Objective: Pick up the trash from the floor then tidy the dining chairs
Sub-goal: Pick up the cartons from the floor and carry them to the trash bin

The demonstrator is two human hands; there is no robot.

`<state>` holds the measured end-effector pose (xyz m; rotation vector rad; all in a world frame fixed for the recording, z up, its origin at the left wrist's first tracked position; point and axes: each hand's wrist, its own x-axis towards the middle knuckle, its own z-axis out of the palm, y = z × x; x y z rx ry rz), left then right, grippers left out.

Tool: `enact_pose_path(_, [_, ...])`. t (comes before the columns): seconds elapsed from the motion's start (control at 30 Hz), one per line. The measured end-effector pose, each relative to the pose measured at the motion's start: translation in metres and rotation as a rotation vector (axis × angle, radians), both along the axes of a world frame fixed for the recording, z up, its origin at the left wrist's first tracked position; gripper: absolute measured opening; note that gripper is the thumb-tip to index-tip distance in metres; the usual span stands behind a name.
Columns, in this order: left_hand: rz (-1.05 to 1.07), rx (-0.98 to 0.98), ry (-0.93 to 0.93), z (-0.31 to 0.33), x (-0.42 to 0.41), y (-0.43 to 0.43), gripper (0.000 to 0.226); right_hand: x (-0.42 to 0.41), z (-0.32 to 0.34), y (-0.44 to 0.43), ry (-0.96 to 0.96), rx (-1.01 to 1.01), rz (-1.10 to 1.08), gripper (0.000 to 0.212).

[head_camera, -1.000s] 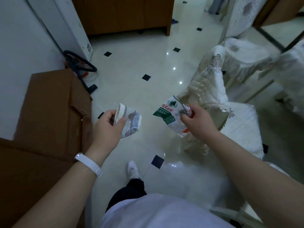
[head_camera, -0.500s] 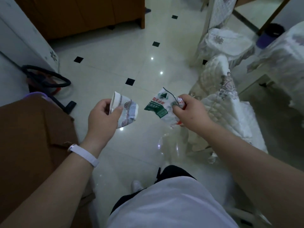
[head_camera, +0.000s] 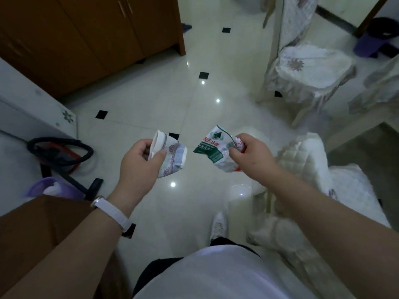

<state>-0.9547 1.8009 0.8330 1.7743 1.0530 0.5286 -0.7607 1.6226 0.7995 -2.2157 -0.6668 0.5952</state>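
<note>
**Both hands full of trash, view swung toward the cabinet**

At far left, the brown cardboard fills less of the corner than a second ago, and a purple bin has come into sight beside the black hose (the camera has turned, not the objects). The wooden cabinet now looms much larger at the top.

The left hand, a white watch on its wrist, stays closed around a crushed paper cup, thumb pressed on its side. Just beside it, not touching, the right hand keeps pinching a crumpled green-and-white water-bottle label. Both pieces are held above the tiled floor, as before.

To the right, the near dining chair with its quilted cover stands under the right forearm; the far dining chair sits well apart, nearer the frame than earlier.
</note>
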Motion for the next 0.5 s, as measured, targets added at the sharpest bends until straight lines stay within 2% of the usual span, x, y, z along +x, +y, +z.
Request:
enact_pose_path(0.33, [-0.124, 0.060, -0.035, 0.013, 0.143, 0.092, 0.012, 0.114, 0.014, 0.069, -0.022, 0.005, -0.106, 0.003])
enact_pose_path(0.5, [-0.200, -0.010, -0.083, -0.006, 0.206, 0.159, 0.019, 0.158, 0.009, 0.123, 0.002, -0.054, -0.168, 0.003])
